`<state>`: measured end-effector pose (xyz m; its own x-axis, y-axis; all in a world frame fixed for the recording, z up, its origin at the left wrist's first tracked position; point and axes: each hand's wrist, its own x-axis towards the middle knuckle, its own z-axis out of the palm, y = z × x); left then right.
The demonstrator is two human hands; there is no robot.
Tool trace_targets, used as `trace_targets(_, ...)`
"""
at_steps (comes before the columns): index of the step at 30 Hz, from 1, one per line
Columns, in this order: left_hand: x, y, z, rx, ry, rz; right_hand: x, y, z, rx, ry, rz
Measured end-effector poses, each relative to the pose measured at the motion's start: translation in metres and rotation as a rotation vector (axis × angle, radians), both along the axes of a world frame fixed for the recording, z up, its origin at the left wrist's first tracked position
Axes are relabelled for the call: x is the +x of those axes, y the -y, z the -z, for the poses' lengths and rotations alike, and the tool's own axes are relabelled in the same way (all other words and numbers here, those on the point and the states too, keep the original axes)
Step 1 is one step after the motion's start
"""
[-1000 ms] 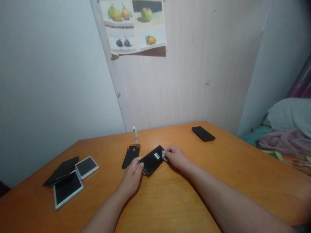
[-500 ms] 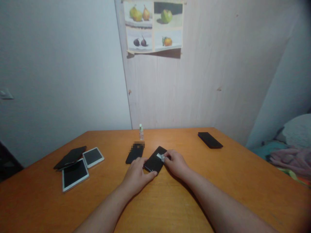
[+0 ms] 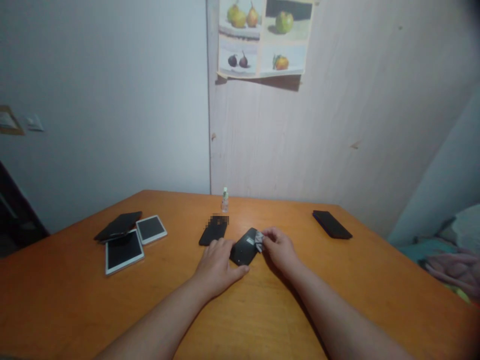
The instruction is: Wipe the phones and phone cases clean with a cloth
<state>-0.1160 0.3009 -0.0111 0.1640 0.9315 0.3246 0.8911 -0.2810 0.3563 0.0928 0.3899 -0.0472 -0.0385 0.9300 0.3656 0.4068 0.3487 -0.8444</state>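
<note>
A black phone-like device (image 3: 244,252) lies flat on the wooden table in front of me, a small pale label on its upper face. My left hand (image 3: 215,267) grips it from the left, fingers along the far-left side and thumb by the near edge. Between the pinched fingertips of my right hand (image 3: 279,248) is a small grey cloth (image 3: 259,241), which touches the device's right edge. Just beyond my left fingers rests another flat black device (image 3: 213,231), partly pixelated.
On the left, two white tablets (image 3: 124,252) lie by a black folding case (image 3: 119,226), which overlaps one of them. A small clear bottle (image 3: 225,201) stands towards the back. A black flat case (image 3: 332,224) sits at the right. The table (image 3: 240,320) meets the wall behind.
My right hand has moved the cloth from the label area to the device's right edge, uncovering more of the label. My left hand keeps its hold. The view has turned slightly left.
</note>
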Motion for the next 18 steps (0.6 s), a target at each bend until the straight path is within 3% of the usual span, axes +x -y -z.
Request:
trace_targets(2, 0.001, 0.001, -0.002, -0.005, 0.008, 0.004, 0.001, 0.005, -0.005, 0.018, 0.086, -0.003)
trace_targets(9, 0.001, 0.002, -0.004, -0.007, 0.076, 0.031, 0.005, 0.036, -0.040, 0.069, 0.773, -0.083)
trace_targets(18, 0.001, 0.002, -0.002, 0.002, 0.152, 0.012, 0.004, 0.054, -0.037, -0.009, 0.910, -0.193)
